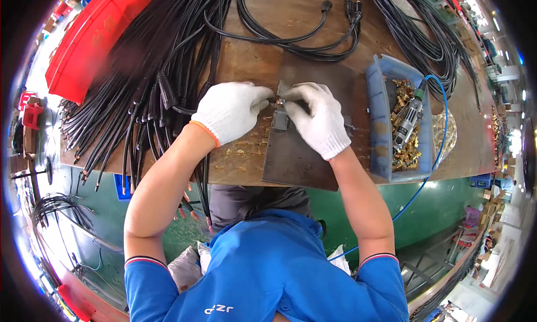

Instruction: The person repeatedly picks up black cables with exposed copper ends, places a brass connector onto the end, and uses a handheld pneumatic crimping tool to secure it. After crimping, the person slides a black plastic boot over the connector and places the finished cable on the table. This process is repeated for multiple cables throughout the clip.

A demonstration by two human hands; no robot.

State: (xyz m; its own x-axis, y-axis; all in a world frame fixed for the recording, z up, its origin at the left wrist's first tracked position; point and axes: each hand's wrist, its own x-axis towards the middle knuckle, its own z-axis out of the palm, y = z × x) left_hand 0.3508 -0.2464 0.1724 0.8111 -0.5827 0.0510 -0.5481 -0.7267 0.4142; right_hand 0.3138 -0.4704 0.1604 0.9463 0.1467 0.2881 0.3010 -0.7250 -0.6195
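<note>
Fingertips (268, 92) of the white-gloved, orange-cuffed left hand (229, 112) and white-gloved right hand (320, 116) come close together near the centre of the frame, at a small shiny metal piece (280, 102) by a grey metal block (281, 121) on a dark flat plate (302, 160). Both grips are narrow; whether either pinches the piece, I cannot tell. Right of centre, a blue-grey rectangular plastic bin (380, 123) holds brass-coloured metal parts (410, 156) and a silver cylindrical tool (406, 124). Long black cables (184, 20) fill the upper left, beside a red plastic bin (84, 59).
</note>
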